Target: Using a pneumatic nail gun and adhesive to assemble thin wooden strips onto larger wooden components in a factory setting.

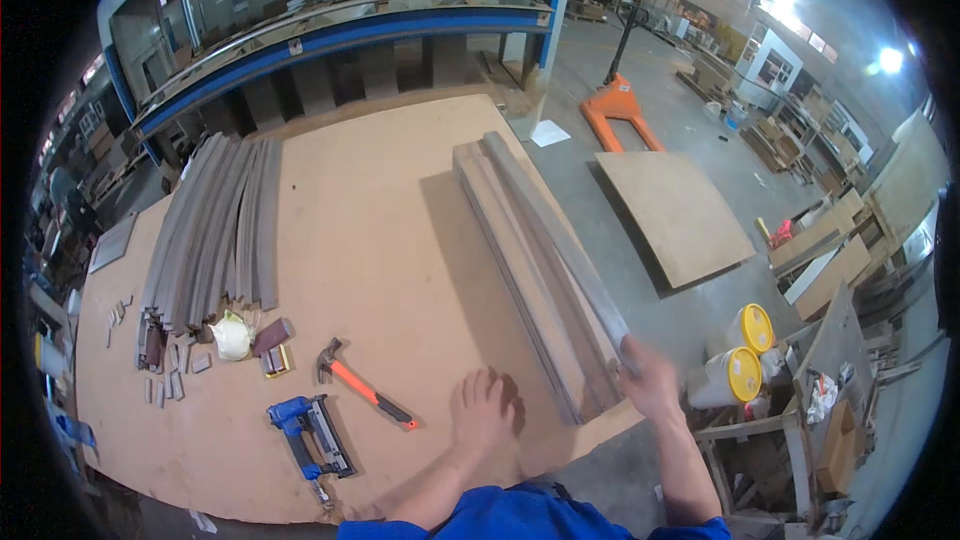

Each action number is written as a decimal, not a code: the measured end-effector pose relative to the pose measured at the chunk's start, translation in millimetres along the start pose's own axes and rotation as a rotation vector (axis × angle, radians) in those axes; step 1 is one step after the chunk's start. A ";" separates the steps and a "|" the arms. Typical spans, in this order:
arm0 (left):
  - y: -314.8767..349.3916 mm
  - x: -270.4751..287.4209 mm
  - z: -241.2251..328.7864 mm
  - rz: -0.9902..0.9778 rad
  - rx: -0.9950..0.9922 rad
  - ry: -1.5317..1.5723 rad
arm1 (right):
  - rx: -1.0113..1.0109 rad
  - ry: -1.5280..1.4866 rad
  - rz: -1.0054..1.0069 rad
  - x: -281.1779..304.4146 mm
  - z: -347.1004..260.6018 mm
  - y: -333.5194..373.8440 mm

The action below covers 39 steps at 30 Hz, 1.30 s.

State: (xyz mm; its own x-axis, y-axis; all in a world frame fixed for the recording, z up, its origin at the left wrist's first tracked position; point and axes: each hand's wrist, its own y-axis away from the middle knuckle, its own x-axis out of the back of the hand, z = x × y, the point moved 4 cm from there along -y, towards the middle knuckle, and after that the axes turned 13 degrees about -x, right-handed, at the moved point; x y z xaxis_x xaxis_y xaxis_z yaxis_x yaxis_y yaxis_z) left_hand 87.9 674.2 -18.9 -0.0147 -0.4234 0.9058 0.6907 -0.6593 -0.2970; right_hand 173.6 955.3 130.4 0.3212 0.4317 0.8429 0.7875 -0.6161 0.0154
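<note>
My right hand point(650, 382) is closed around the near end of a long grey-brown wooden strip point(560, 240). That strip lies slantwise along the right side of a long, narrow wooden piece point(515, 270) made of boards and edge strips. My left hand point(485, 410) rests on the tan tabletop panel point(360, 210), left of the piece's near end, its fingers apart and nothing in them. Left of that hand lies a claw hammer point(365, 387) with an orange and black handle. A blue nail gun point(310, 437) sits nearer the front edge.
A stack of grey-brown strips point(215, 230) covers the table's left side, with small wood offcuts point(170, 380) and a white bag point(232, 336) near its end. Beyond the right edge stand yellow-lidded buckets point(744, 374), a flat board point(675, 215) and an orange pallet jack point(620, 115).
</note>
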 end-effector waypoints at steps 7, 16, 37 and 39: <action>-0.9 4.7 4.2 0.039 -0.037 0.017 | -0.057 0.035 0.004 -7.0 5.1 -1.2; 3.5 -11.5 -3.6 0.010 0.016 0.016 | 0.032 -0.049 -0.047 6.7 34.1 38.2; 192.8 29.6 124.1 0.006 0.304 0.151 | 0.064 -0.224 -0.051 -13.3 66.2 35.3; 215.1 34.6 127.1 0.064 0.366 0.293 | 0.072 -0.264 -0.060 -16.9 67.6 36.5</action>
State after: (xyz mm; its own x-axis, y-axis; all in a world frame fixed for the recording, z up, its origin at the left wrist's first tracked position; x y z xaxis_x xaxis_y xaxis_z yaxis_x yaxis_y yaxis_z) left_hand 327.9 596.7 -13.1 -0.1308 -0.6479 0.7504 0.9056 -0.3860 -0.1755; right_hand 232.4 970.0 80.4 0.3918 0.6287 0.6718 0.8415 -0.5401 0.0147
